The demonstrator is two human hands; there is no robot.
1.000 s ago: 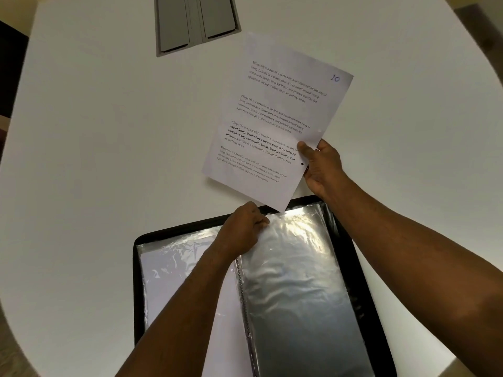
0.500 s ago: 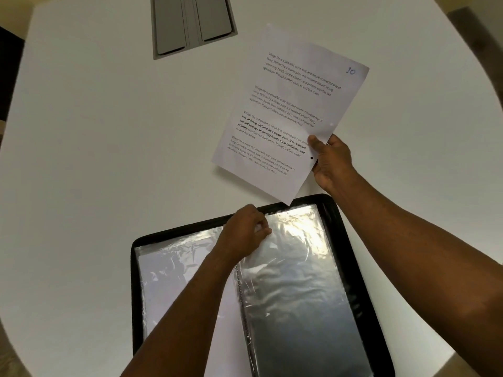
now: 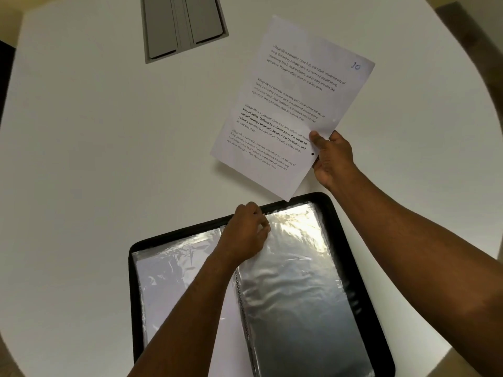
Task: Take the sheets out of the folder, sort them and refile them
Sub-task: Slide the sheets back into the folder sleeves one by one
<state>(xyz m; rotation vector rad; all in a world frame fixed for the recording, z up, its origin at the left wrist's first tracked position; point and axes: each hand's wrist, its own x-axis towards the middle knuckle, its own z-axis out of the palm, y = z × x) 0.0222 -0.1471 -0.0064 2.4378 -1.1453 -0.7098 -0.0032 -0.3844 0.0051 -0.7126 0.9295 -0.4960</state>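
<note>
A: Where is the sheet [image 3: 292,104] right now?

B: I see it up off the white table [image 3: 95,131], past the far edge of the open folder [image 3: 351,254]. My right hand [image 3: 330,159] holds it by its near right edge. The thumb is on top of the paper and pinches it. The other fingers are under the paper, so I cannot tell how they lie.

A: Which way does it point?

B: Its long side runs away from me and leans to the right. The 10 written on it is at the far right corner. The near corner hangs just over the folder's rim.

A: And the other hand?

B: My left hand [image 3: 247,232] rests at the top of the folder, by the middle spine. Its fingers are curled and seem to pinch the top edge of a shiny plastic sleeve [image 3: 294,281].

A: So what matters next?

B: I think the sheet goes down on the table. The bare table lies far and left of it, and only the right hand has it
</note>
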